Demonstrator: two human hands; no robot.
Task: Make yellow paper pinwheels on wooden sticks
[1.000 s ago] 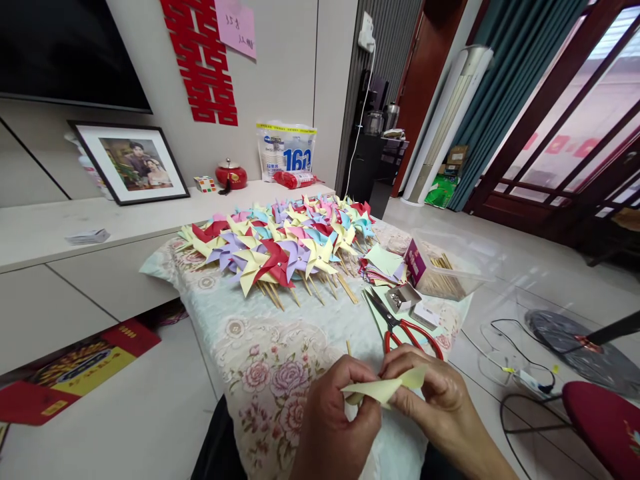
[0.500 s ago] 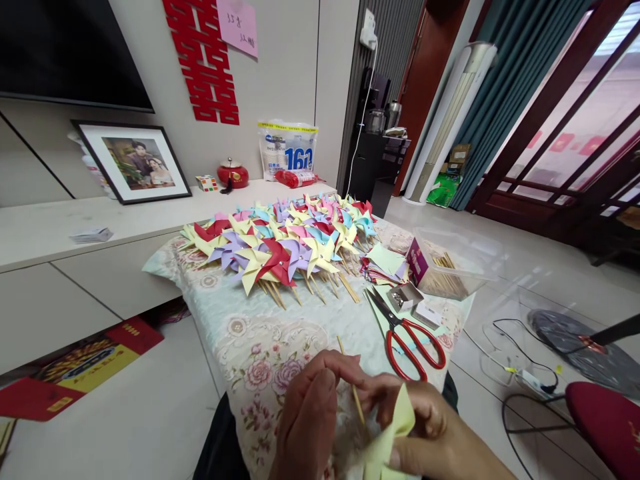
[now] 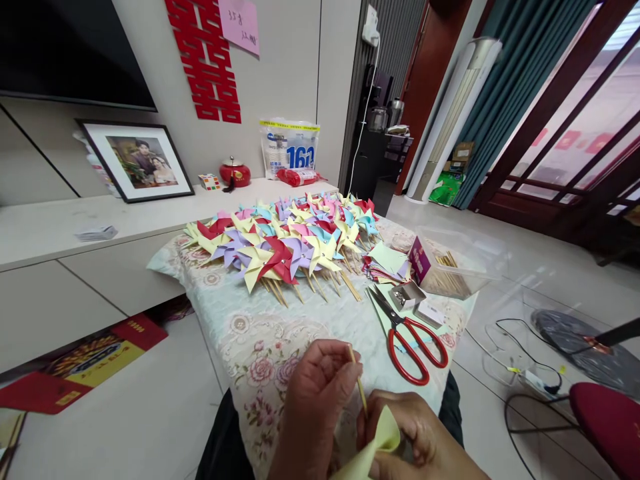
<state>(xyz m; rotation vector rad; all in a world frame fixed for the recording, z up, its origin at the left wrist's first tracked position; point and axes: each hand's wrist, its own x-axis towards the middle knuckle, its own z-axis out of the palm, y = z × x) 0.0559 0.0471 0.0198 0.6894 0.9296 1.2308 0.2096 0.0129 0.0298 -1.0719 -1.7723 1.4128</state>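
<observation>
My left hand (image 3: pixel 325 383) pinches the upper part of a thin wooden stick (image 3: pixel 361 395) between thumb and fingers. Close by on the right, my right hand (image 3: pixel 407 427) is closed on a pale yellow paper pinwheel (image 3: pixel 383 437), whose lower part runs out of the frame. The stick slants down toward the fingers of my right hand; where it meets the paper is hidden. Red-handled scissors (image 3: pixel 403 327) lie on the table beyond my right hand, blades pointing away. Many finished paper pinwheels (image 3: pixel 280 260) on sticks fill the far side of the table.
On the right stand a clear plastic box (image 3: pixel 450 280) of sticks, stacked paper squares (image 3: pixel 387 259) and a small open box of pins (image 3: pixel 406 295). A flowered cloth (image 3: pixel 250 347) covers the table. Behind is a white cabinet (image 3: pixel 45 233) with a picture frame (image 3: pixel 137 160).
My left hand has closed its fingertips on the stick's upper end. My right hand and the yellow paper have shifted slightly down and left. The view has moved a little.
</observation>
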